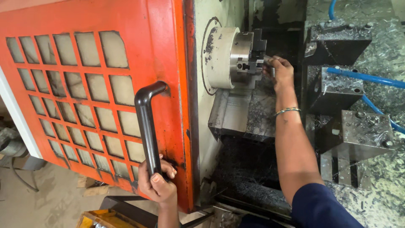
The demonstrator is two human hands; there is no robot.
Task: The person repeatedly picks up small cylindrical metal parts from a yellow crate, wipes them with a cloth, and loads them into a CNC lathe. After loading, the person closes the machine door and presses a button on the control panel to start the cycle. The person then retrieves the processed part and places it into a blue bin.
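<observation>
My left hand (pixel 157 179) grips the lower end of a black handle (pixel 147 122) on the orange sliding door (pixel 97 88) of a lathe. My right hand (pixel 279 71) reaches inside the machine, fingers closed on a small metal workpiece (pixel 270 63) at the jaws of the steel chuck (pixel 247 57). A thin bangle (pixel 287 111) circles that wrist. The part itself is mostly hidden by my fingers.
Grey tool blocks (pixel 337 84) on the turret stand right of my arm, with blue coolant hoses (pixel 367 78) across them. Metal swarf (pixel 379 169) covers the bed. The door has a grid of dirty windows (pixel 76 97). A yellow object (pixel 97 219) sits on the floor below.
</observation>
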